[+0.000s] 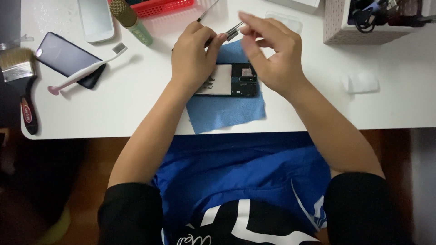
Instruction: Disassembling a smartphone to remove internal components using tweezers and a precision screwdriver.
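Left hand fingers pinch thin metal tweezers; right hand fingers close on the tweezer tips, above the opened black phone on a blue cloth.

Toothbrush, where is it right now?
In the head view the white toothbrush lies on the left of the white table, resting diagonally across the dark phone, between the paintbrush and the person's left hand.

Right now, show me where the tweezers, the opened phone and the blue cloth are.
tweezers [235, 30], head view, on the metal tips.
opened phone [243, 80], head view, on the exposed dark board.
blue cloth [225, 115], head view, on its bare lower part.
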